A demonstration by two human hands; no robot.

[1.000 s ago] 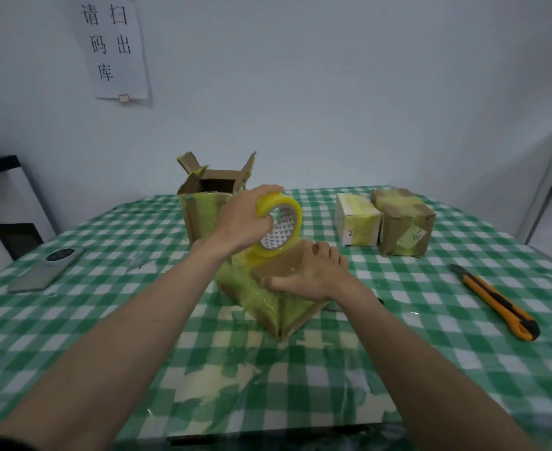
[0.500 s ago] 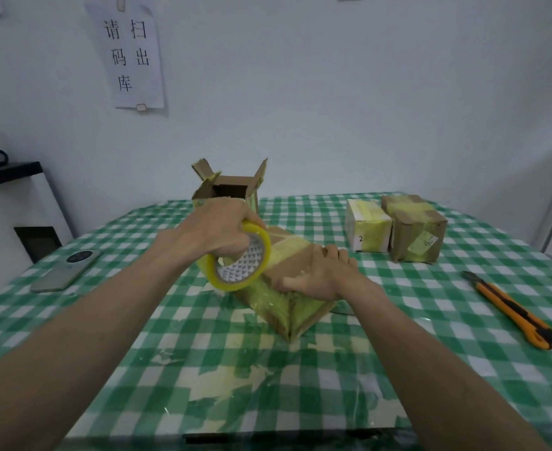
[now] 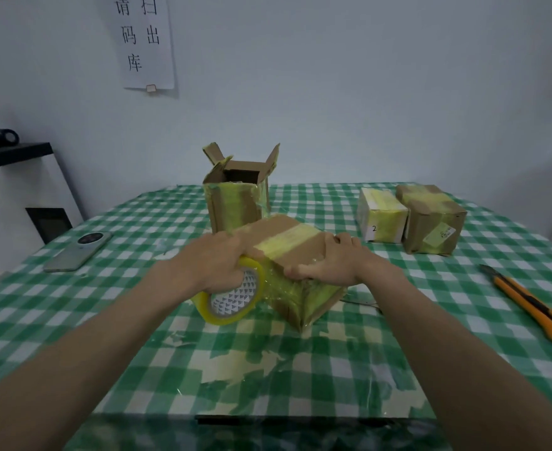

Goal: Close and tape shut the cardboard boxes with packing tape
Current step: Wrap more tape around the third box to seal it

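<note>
We are seeing four boxes on the checked table (image 3: 398,320); the one being taped, the near box (image 3: 295,252), is lying closed at the middle, tilted with a corner toward us, a yellowish band of tape running across its top and clear tape wrapping its near faces. One tape roll (image 3: 232,296) is sitting against the box's left side, low by the cloth; the left hand (image 3: 214,265) is gripping it from above, fingers curling round the rim and into the core. The right hand (image 3: 331,263) is resting flat on the box's top right edge, fingers lying close together and bending over the near edge, thumb hidden from us.

Behind the near box an open box (image 3: 235,196) is standing upright, flaps sticking up, tape banding its sides. To the right two taped boxes are sitting just beside each other; a white box (image 3: 380,216) and a brown box (image 3: 430,219). One orange knife (image 3: 531,304) is lying near the right edge; one phone (image 3: 78,250) is lying face down at the left. A paper sign (image 3: 143,40) is hanging on the wall.
</note>
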